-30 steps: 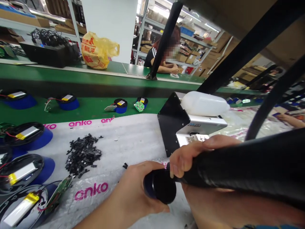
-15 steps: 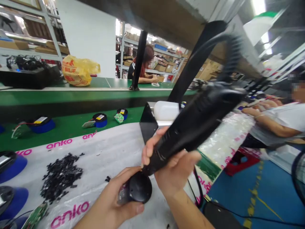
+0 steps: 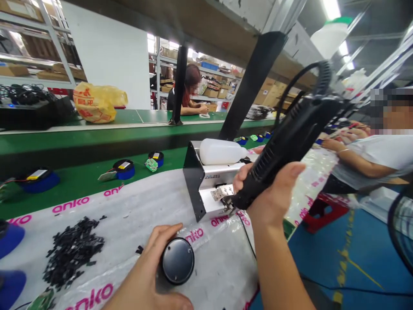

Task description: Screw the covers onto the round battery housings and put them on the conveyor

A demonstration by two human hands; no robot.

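Observation:
My right hand is wrapped round a black power screwdriver with a coiled cable at its top. The tool's lower tip is beside a silver metal device with black side plates, on which a white plastic bottle lies. Low in the view, my left hand curves round the left side of a black round part, thumb and fingers apart at its edge. Small screws or holes show on the part's flat top. A pile of small black pieces lies to the left.
Blue round units with wires and green boards, such as one unit, stand on the green bench. A yellow bag is behind. One person sits across the bench; another is at the right. A dark slanted post rises mid-view.
My right hand has carried the screwdriver up and right, off the black round part to the silver device. My left hand's fingers have loosened round the part. The view has shifted slightly.

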